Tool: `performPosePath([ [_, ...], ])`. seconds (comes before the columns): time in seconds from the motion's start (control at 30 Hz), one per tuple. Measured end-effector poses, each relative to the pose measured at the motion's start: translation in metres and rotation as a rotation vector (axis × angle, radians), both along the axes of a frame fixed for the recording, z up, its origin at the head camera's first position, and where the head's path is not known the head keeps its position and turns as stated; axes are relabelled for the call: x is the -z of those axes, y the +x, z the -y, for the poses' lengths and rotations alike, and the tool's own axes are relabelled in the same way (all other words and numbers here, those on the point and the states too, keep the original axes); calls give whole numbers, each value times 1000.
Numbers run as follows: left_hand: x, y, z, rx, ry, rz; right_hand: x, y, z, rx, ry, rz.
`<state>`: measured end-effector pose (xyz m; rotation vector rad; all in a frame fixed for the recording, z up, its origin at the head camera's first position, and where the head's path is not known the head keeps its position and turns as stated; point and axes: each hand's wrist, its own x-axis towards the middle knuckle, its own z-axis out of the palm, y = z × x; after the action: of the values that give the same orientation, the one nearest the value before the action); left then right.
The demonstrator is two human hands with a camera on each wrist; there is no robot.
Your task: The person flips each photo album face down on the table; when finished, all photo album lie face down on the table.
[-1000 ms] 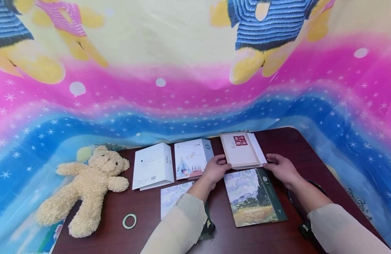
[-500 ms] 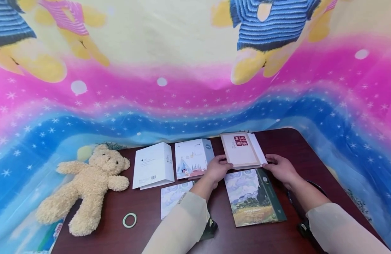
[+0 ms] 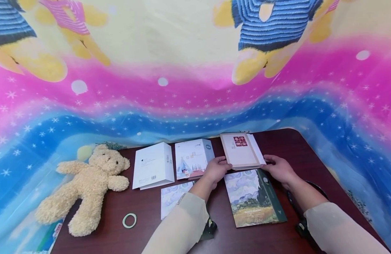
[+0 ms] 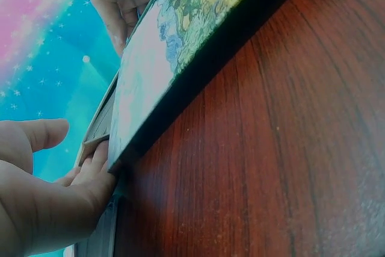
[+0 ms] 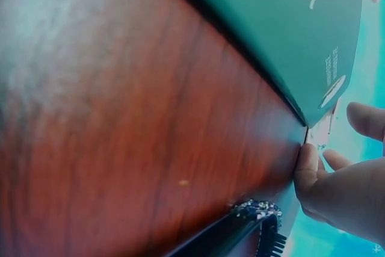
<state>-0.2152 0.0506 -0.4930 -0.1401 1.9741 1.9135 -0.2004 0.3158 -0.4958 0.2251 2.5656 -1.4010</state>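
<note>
A beige album (image 3: 241, 151) with red character blocks lies at the back of the table. At its near left corner my left hand (image 3: 217, 170) touches the edge with its fingers; in the left wrist view its thumb stands raised, clear of the album. My right hand (image 3: 279, 172) has its fingertips against the near right corner. In the right wrist view that thumb is also held away. Directly in front lies a photo album with a painted landscape cover (image 3: 254, 197) and green spine. The left fingertips are partly hidden in the left wrist view.
Left of the beige album stand a tent-picture album (image 3: 192, 160) and a white album (image 3: 152, 165). Another painted album (image 3: 173, 201) is partly under the left sleeve. A teddy bear (image 3: 95, 183) and a pale green ring (image 3: 129, 221) lie left. A dark, toothed, glittery band (image 5: 258, 212) lies near the right hand.
My right hand has shifted slightly left along the beige album's near right corner. The left hand stays at the left corner, and the albums look almost unmoved.
</note>
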Motion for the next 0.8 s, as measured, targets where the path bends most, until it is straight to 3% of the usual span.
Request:
performPosePath([
  [0.57,-1,-2,2,-5,67,-30,-5,-6,5,-55,31,42],
  [0.8,-4,-2,3,-1,110,-50,-7,-8,7,-126,62,48],
])
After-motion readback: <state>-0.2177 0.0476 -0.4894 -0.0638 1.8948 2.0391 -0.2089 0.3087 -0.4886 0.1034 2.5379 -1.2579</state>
